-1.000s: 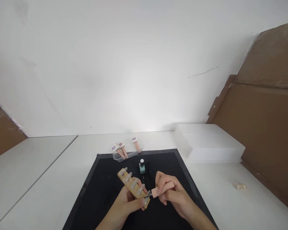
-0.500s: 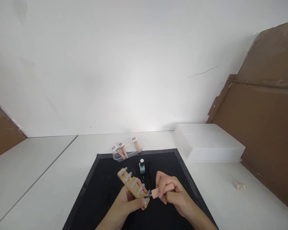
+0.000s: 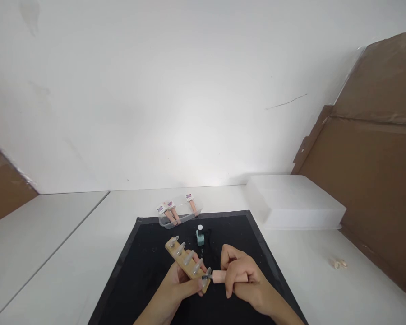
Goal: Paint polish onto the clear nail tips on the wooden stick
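My left hand (image 3: pixel 180 285) grips a wooden nail-tip stand (image 3: pixel 181 262) that carries several clear false nails in a slanting row. Its thumb presses near the nail tip (image 3: pixel 206 274) at the stand's lower right end. Between the closed fingers of my right hand (image 3: pixel 242 273) is a pink-handled nail polish brush (image 3: pixel 219 276). The dark bristles point left and touch or lie right over that last nail; contact is hard to make out. Just beyond the stand, a teal nail polish bottle (image 3: pixel 200 237) with a dark, white-topped cap stands upright.
A black mat (image 3: pixel 149 248) lies under the work. At its back edge, a clear tray (image 3: pixel 165 225) holds 3 pink labelled tubes (image 3: pixel 170 217). A white translucent box (image 3: pixel 301 212) stands back right, with small beige rings (image 3: pixel 338 263) in front. Cardboard (image 3: pixel 368 180) walls the right side.
The brush handle has turned from slanting to nearly level, and my right hand has tilted with it. My left hand and the stand have barely shifted.
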The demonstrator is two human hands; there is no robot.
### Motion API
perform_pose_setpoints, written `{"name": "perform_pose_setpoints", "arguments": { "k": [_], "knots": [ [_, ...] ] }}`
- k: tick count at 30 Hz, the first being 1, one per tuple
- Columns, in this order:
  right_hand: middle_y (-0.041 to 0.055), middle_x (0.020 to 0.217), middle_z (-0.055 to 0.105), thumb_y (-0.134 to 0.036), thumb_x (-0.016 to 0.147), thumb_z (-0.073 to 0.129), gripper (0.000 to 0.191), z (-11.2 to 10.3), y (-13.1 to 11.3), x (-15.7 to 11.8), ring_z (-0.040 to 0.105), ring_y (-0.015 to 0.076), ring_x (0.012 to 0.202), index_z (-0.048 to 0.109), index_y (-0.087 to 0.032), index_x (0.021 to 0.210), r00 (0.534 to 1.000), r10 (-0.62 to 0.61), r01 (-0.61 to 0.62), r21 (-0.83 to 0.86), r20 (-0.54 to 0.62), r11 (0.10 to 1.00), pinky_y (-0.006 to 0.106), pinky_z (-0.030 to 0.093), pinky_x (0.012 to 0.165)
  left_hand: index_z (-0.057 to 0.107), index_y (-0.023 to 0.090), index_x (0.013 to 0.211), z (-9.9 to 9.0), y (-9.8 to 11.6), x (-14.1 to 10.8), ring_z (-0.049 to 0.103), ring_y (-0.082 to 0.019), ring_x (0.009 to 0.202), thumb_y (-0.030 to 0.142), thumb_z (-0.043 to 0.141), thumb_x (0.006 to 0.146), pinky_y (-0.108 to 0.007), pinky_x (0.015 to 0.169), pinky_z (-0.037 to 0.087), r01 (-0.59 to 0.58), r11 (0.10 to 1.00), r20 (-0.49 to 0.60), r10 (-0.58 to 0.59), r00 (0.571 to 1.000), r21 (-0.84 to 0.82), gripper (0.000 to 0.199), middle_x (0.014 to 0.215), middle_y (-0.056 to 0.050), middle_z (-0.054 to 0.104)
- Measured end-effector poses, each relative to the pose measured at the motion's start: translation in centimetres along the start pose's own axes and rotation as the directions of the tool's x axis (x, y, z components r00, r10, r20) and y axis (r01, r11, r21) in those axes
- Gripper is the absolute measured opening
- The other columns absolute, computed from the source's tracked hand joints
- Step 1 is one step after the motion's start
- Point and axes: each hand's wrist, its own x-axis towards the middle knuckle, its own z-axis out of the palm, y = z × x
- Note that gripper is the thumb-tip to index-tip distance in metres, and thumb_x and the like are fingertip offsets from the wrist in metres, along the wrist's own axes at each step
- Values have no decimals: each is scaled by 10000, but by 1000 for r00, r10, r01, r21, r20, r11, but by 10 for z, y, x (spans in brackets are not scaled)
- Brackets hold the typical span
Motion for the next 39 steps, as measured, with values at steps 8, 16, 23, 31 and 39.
{"name": "perform_pose_setpoints", "arguments": {
  "k": [8,16,23,31,39],
  "knots": [
    [-13,640,348,0,642,496,331,1,-2,0,395,136,597,686,-214,475,999,-5,6,-37,43,999,276,248,519,530,195,798,-2,0,1,483,-123,654,264,785,531,-260,572,387,37,999,-25,-38,999,-19,375,751,14,549],
    [-14,626,334,-5,696,485,365,3,-3,0,390,137,592,640,-197,426,998,-50,54,-99,42,994,284,244,522,551,195,828,-3,3,-1,496,-138,701,257,767,561,-258,589,382,62,998,-44,-62,997,-7,349,775,6,553],
    [-16,652,408,-153,730,643,180,0,7,-1,403,115,529,647,-201,557,988,-39,64,174,-147,983,261,281,489,536,193,808,-6,-1,-2,490,-129,685,270,768,563,-254,584,390,47,999,-14,-46,999,6,346,767,4,541],
    [8,770,509,-362,816,603,233,2,16,-1,405,70,461,603,-182,667,983,-9,63,292,-181,954,229,300,428,518,200,785,1,5,-6,502,-118,655,268,776,557,-253,579,394,-25,999,-23,26,999,40,351,755,15,554],
    [17,756,567,-350,822,603,246,2,11,-1,461,98,530,595,-189,636,989,-82,90,66,-119,994,244,340,508,501,210,786,2,1,-3,509,-110,650,286,785,544,-250,587,403,-58,998,-16,58,998,36,381,761,28,561]
  ]
}}
